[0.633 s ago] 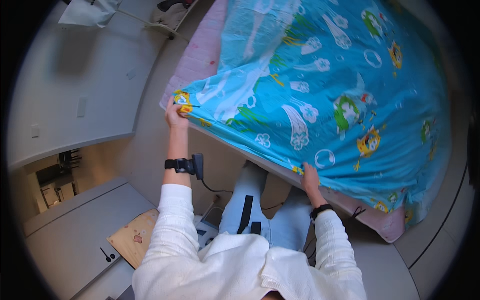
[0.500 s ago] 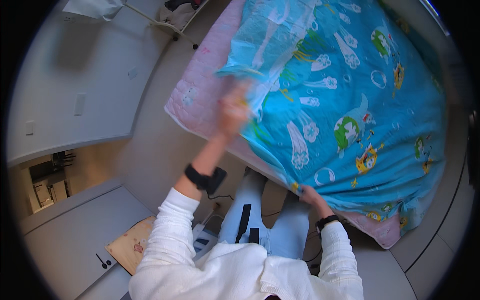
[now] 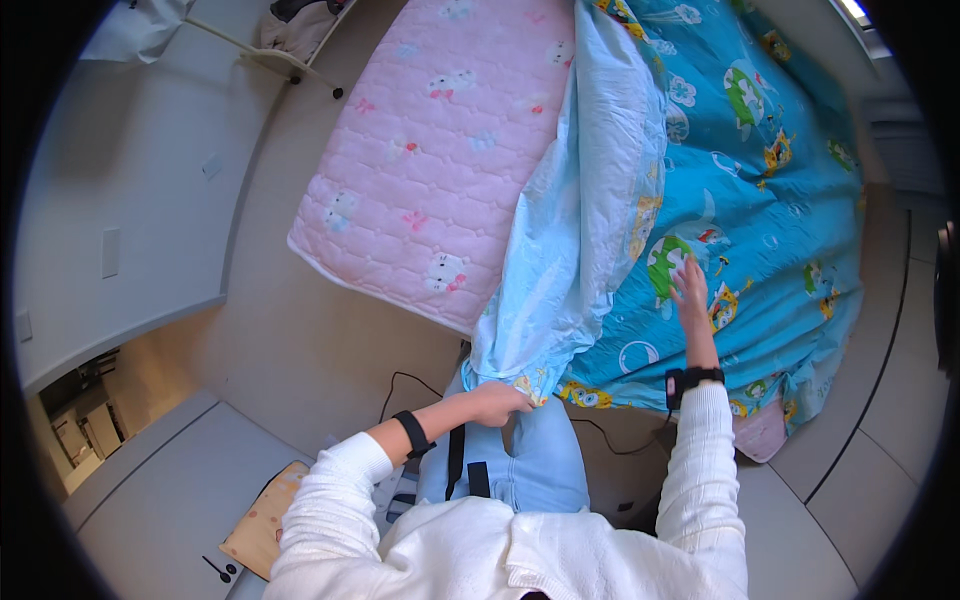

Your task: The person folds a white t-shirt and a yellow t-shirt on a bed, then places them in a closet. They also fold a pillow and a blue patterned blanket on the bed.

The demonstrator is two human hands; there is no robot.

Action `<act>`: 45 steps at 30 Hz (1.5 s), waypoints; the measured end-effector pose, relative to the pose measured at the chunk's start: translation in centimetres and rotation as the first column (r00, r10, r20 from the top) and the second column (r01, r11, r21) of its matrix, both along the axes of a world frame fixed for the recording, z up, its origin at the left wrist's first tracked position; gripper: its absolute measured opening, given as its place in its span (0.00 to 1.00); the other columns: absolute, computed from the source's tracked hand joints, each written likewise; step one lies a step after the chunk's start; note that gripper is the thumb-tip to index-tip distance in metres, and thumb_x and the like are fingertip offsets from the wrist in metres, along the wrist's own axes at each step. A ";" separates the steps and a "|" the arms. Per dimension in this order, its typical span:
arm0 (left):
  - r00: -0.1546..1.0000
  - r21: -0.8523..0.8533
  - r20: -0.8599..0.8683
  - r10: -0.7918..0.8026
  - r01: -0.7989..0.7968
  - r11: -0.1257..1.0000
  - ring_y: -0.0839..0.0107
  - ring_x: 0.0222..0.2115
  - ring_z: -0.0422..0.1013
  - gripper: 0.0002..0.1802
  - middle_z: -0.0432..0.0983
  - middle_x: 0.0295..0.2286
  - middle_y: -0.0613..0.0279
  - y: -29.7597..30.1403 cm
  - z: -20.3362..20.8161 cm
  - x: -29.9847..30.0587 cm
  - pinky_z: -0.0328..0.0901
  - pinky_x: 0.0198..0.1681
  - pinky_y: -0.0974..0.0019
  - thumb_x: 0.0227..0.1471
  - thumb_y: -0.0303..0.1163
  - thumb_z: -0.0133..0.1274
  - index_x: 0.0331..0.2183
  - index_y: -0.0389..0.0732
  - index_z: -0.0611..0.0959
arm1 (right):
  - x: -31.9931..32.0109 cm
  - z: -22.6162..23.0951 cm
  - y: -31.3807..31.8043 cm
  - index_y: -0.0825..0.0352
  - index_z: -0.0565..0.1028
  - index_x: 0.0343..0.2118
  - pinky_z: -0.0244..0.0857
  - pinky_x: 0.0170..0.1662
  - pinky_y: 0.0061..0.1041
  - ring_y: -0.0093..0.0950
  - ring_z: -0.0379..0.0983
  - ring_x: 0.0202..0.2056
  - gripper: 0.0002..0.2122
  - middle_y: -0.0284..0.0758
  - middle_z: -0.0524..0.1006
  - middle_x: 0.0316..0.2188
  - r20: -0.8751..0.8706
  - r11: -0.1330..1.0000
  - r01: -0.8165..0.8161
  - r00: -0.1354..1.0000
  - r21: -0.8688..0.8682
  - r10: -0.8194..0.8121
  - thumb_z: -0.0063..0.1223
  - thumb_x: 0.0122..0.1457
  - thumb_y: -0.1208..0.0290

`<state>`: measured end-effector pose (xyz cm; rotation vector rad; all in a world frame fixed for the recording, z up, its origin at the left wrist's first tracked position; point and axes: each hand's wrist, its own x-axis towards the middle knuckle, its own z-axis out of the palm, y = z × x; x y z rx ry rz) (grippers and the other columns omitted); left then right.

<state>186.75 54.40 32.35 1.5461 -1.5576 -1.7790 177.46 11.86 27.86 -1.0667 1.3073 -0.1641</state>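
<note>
A blue cartoon-print duvet cover (image 3: 780, 240) spreads over the right side of the bed, its pale underside (image 3: 615, 130) folded back along the middle. My left hand (image 3: 500, 403) is closed on the near edge of this cover, in front of my legs. Further right, my right hand (image 3: 692, 290) hovers over or lightly touches the printed side, fingers apart and holding nothing. On the left half of the bed a pink quilted mattress pad (image 3: 420, 180) lies uncovered. One pink corner (image 3: 762, 432) also sticks out beneath the cover at the near right.
A wheeled rack (image 3: 290, 65) stands at the far left by a white wall panel (image 3: 140, 210). At the lower left, a yellowish printed cushion (image 3: 265, 520) rests near a grey cabinet surface (image 3: 160, 480). A dark cable (image 3: 405, 377) runs along the floor below the bed.
The cover's left part has been folded back rightward, baring the pink pad. My left hand has come down and nearer with the edge. My right hand has released the edge and moved up.
</note>
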 end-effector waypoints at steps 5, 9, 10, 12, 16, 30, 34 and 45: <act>0.926 0.114 -0.179 0.333 -0.317 0.942 0.60 0.50 0.66 0.28 0.68 0.52 0.60 2.7 1.5 1.5 0.61 0.52 0.61 0.42 0.20 0.48 0.50 0.44 0.75 | 10.9 -5.6 1.2 0.66 0.50 0.61 0.54 0.55 0.41 0.37 0.56 0.57 0.44 0.43 0.58 0.57 -0.126 0.991 -0.102 0.988 -0.086 0.090 0.63 0.47 0.52; 0.536 0.275 -0.392 0.748 -0.708 0.651 0.66 0.52 0.65 0.27 0.68 0.52 0.58 7.9 2.8 4.9 0.57 0.57 0.64 0.44 0.21 0.51 0.50 0.42 0.75 | 17.0 -9.5 0.7 0.72 0.64 0.50 0.69 0.36 0.34 0.35 0.72 0.39 0.33 0.42 0.71 0.41 -0.330 0.993 -0.110 0.939 -0.033 0.093 0.68 0.44 0.65; 0.385 0.386 -0.317 0.867 -0.782 0.489 0.67 0.51 0.65 0.27 0.69 0.51 0.56 10.0 3.2 6.4 0.56 0.57 0.64 0.44 0.21 0.52 0.50 0.39 0.75 | 18.4 -9.5 0.4 0.72 0.67 0.44 0.68 0.29 0.32 0.33 0.72 0.33 0.25 0.39 0.72 0.35 -0.225 0.999 -0.035 0.974 -0.026 0.029 0.67 0.44 0.70; 0.000 0.446 -0.229 0.973 -0.889 0.105 0.68 0.51 0.65 0.26 0.69 0.50 0.53 14.3 3.5 9.1 0.57 0.57 0.65 0.44 0.20 0.53 0.50 0.34 0.74 | 21.8 -8.4 0.2 0.70 0.71 0.35 0.67 0.23 0.31 0.31 0.72 0.26 0.14 0.35 0.73 0.29 -0.121 0.999 0.033 0.992 -0.043 -0.038 0.63 0.47 0.75; -0.467 0.453 -0.213 0.858 -0.825 -0.337 0.69 0.48 0.67 0.26 0.68 0.50 0.52 21.9 2.0 14.0 0.60 0.54 0.68 0.49 0.21 0.51 0.52 0.31 0.70 | 34.1 1.5 -1.9 0.64 0.71 0.29 0.53 0.12 0.18 0.20 0.64 0.15 0.07 0.30 0.70 0.19 -0.008 0.931 -0.365 0.931 0.006 0.365 0.57 0.55 0.68; -0.711 0.328 -0.146 0.688 -0.691 -0.644 0.74 0.46 0.67 0.30 0.66 0.51 0.56 30.7 -8.2 23.9 0.62 0.49 0.72 0.49 0.14 0.45 0.55 0.33 0.66 | 72.5 3.9 28.3 0.79 0.69 0.31 0.71 0.28 0.28 0.33 0.73 0.27 0.16 0.44 0.74 0.26 0.280 0.764 -0.646 0.733 -0.003 0.621 0.35 0.63 0.68; -0.724 0.306 -0.162 0.670 -0.683 -0.663 0.74 0.45 0.68 0.30 0.67 0.50 0.57 32.5 -15.0 30.4 0.63 0.48 0.72 0.49 0.14 0.46 0.55 0.32 0.66 | 73.4 -1.5 30.3 0.71 0.63 0.54 0.71 0.44 0.34 0.41 0.72 0.45 0.20 0.46 0.74 0.44 0.232 0.397 -0.878 0.341 -0.268 0.911 0.42 0.63 0.66; -0.663 0.340 0.170 0.729 -0.655 -0.675 0.67 0.42 0.71 0.33 0.70 0.45 0.54 26.3 -21.3 31.5 0.65 0.43 0.67 0.42 0.17 0.53 0.53 0.32 0.66 | 47.7 -2.3 23.7 0.71 0.70 0.50 0.66 0.46 0.26 0.26 0.73 0.42 0.19 0.36 0.76 0.40 -0.092 0.293 -0.917 0.328 -0.270 0.940 0.52 0.56 0.69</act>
